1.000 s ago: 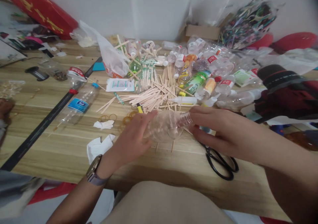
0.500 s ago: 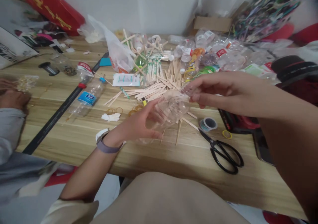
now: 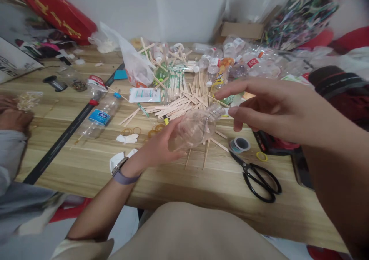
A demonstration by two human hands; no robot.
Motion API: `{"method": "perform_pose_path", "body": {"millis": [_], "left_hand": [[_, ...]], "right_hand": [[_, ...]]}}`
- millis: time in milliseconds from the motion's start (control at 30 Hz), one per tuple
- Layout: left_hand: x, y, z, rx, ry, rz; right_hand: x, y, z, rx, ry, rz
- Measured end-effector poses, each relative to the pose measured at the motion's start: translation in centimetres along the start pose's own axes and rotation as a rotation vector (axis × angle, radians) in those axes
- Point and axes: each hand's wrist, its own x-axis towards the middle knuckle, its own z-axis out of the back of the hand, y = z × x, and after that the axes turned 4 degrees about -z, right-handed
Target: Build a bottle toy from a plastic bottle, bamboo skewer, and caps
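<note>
A clear plastic bottle (image 3: 196, 127) without a label is tilted above the table, its neck pointing up and to the right. My left hand (image 3: 157, 142) wraps around its lower part, thumb on the near side. Near the bottle's neck, my right hand (image 3: 259, 106) has its thumb and index finger apart, with nothing gripped between them. A thin dark line, perhaps wire, crosses the bottle by its shoulder. Beneath and behind it lie loose wooden sticks (image 3: 184, 102). Black-handled scissors (image 3: 259, 179) and a small spool (image 3: 240, 144) rest to the right.
Another bottle with a blue label (image 3: 99, 115) lies left beside a long black strip (image 3: 62, 142). Several plastic bottles (image 3: 230, 60) are heaped at the back right. Rubber bands (image 3: 155, 130) sit behind my left hand. At far left is another person's hand (image 3: 13, 115).
My right hand has let go of the bottle's neck and its fingers have spread, moving slightly right. My left hand still holds the bottle, whose neck now shows.
</note>
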Motion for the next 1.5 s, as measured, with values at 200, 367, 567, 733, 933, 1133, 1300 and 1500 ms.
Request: {"method": "perform_pose_path", "body": {"millis": [200, 367, 567, 733, 933, 1133, 1300, 1500], "left_hand": [[-0.7, 0.4, -0.6, 0.173, -0.104, -0.083], [-1.7, 0.8, -0.5, 0.313, -0.171, -0.103], [-1.9, 0.9, -0.7, 0.403, -0.243, -0.112], [-1.9, 1.1, -1.0, 0.431, -0.291, -0.119], [-2.0, 1.9, -0.9, 0.517, -0.308, -0.110], [-1.9, 2.1, -0.9, 0.512, -0.331, -0.119], [-2.2, 2.2, -0.8, 0.518, -0.334, -0.098], [-2.5, 2.1, -0.9, 0.510, -0.348, -0.063]], "right_hand": [[-2.4, -1.0, -0.6, 0.034, -0.213, -0.117], [-5.5, -5.5, -4.7, -0.183, -0.171, -0.037], [-7.1, -9.1, -11.1, -0.780, 0.116, 0.186], [-5.9, -10.1, -12.4, -0.825, 0.147, 0.365], [-6.7, -9.1, -9.8, -0.802, 0.084, 0.516], [-7.1, -9.5, -9.5, -0.786, 0.130, 0.414], [-5.7, -9.6, -10.3, -0.805, 0.176, 0.346], [0.2, -10.4, -10.3, -0.853, 0.253, 0.271]]}}
